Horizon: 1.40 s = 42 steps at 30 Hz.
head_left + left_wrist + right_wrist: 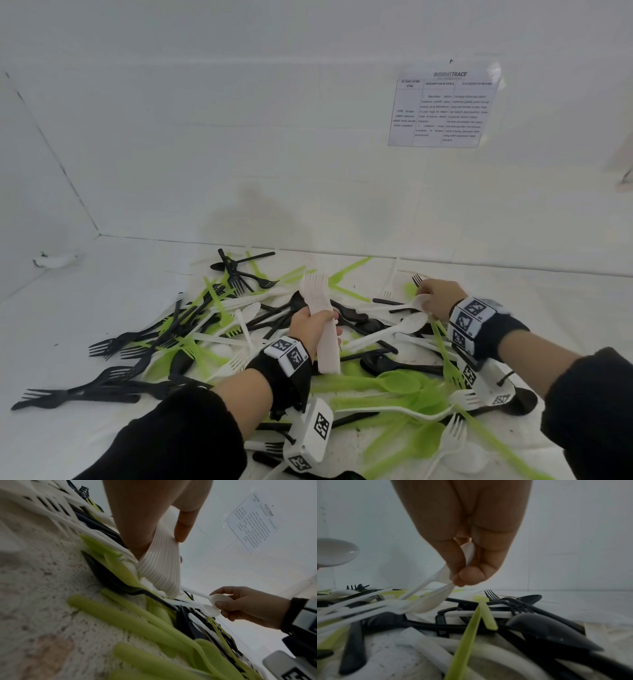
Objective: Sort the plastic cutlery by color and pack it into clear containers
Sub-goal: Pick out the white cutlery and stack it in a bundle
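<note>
While green spoons [394, 383] sprawl nearest on the white table [102, 308], the left hand [313, 327] grips a stack of white forks [320, 308] upright, tines pointing away. Farther right, the right hand [436, 298] pinches a white spoon [416, 303] by its bowl, handle pointing left over tangled black cutlery [144, 337].

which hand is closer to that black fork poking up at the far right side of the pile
Right. The right hand, pinching a white spoon, sits just beside the black fork. The left hand is farther left, mid-pile.
</note>
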Available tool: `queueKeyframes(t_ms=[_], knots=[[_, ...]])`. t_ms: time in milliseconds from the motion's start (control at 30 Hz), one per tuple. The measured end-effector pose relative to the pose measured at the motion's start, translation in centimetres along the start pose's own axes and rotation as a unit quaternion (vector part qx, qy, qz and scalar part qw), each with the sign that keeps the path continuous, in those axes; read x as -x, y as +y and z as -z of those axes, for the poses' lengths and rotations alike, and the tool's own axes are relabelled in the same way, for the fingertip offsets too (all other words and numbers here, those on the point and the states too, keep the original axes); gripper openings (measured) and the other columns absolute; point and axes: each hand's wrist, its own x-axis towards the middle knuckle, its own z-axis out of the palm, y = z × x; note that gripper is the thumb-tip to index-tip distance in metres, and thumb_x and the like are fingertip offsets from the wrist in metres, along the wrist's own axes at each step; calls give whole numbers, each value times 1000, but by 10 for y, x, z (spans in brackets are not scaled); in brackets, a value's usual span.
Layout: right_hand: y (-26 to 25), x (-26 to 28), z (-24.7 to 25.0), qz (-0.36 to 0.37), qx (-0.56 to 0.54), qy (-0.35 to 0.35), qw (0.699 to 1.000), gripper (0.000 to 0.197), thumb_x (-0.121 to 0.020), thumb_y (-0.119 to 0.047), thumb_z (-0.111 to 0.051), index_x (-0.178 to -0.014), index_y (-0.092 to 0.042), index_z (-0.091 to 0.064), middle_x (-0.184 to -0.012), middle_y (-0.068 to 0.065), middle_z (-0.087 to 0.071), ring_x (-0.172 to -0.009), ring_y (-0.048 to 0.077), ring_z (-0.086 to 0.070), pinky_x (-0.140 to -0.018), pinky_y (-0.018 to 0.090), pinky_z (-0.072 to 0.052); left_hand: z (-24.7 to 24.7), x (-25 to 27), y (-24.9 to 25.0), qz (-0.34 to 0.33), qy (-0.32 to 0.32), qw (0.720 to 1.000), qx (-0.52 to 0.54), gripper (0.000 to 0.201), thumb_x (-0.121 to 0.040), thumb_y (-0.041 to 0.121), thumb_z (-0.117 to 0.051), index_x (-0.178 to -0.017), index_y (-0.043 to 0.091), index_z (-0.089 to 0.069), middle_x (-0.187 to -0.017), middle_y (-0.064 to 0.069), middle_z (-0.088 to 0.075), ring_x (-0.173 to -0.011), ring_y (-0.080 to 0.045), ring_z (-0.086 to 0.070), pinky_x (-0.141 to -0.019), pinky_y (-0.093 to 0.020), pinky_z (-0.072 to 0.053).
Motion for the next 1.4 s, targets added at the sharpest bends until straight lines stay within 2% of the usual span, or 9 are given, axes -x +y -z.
queueKeyframes(t_ms=[100, 233, 500, 800, 933, 1033, 1233, 1333, 1400], knots=[[7, -7, 5, -12, -47, 50, 998, 23, -94, -11, -46, -108, -15, -64, -113, 6, -63, -104, 24, -58, -83, 25, -44, 1, -1, 1, 0, 3, 1000, -3, 15, -89, -1, -53, -74, 2, -56, -68, -15, -53, -55, -23, -52, -48, -27, -46], [5, -5, 33, 17, -263, 103, 959, 12, -89, -10, -53, -87, -21, -57, -74, -5, -54, -63, 9, -52, -56, 19, -38, 1, -2, 3, 7, 0, 1000, 13, 20, -91, 3, -47, -72, 1, -54, -67, -14, -51, -52, -24, -48, -51, -27, -42], [-54, 6, 38, 168, -197, -34, 965, 14, -86, -12, -60, -92, -22, -53, -69, -9, -54, -52, 4, -56, -58, 15, -43, -15, 8, 10, 86, -114, 990, -7, 23, -95, 18, -46, -77, 5, -53, -61, -8, -57, -43, -21, -56, -52, -27, -47], [-82, 3, 2, 10, -280, 20, 960, 23, -84, -17, -61, -102, -13, -48, -87, 2, -56, -69, 23, -60, -59, 27, -50, -18, 4, -3, 12, -92, 995, -47, 8, -87, 2, -62, -81, 6, -56, -66, -11, -57, -38, -14, -57, -40, -22, -47], [-66, 11, -12, -42, -131, -74, 988, 27, -91, -27, -51, -102, -6, -64, -103, 14, -66, -98, 29, -65, -85, 34, -51, -15, 2, -5, 3, -58, 998, -32, 13, -87, 0, -61, -76, 5, -56, -43, -5, -59, -38, -17, -58, -44, -26, -52], [-63, 23, -29, -60, -71, -97, 991, 28, -93, -33, -48, -82, -11, -61, -90, 9, -63, -81, 22, -61, -62, 24, -46, -13, 4, -5, -7, -50, 999, -17, 17, -88, -3, -59, -74, 6, -53, -40, -5, -57, -33, -15, -55, -39, -21, -47], [-80, 20, -39, -84, -34, -76, 993, 21, -89, -22, -55, -70, -12, -51, -63, -1, -43, -65, 15, -53, -49, 20, -40, -5, 7, -11, 4, -55, 998, -8, 13, -85, -5, -60, -79, 5, -55, -68, -14, -55, -36, -17, -57, -39, -22, -48], [-78, 19, -44, -116, -84, -62, 988, 17, -89, -15, -57, -103, -7, -62, -88, 11, -60, -107, 26, -60, -63, 19, -48, 0, 7, -15, 14, -41, 999, -11, 11, -83, -4, -63, -85, 4, -56, -69, -14, -57, -38, -16, -59, -40, -23, -49], [-71, 23, -43, -138, -128, -47, 981, 37, -88, -13, -60, -122, -2, -55, -125, 17, -56, -121, 29, -52, -50, 14, -33, 5, 7, -18, 11, -26, 999, -16, 14, -81, -3, -65, -90, 3, -56, -70, -14, -58, -38, -15, -59, -41, -23, -48]])
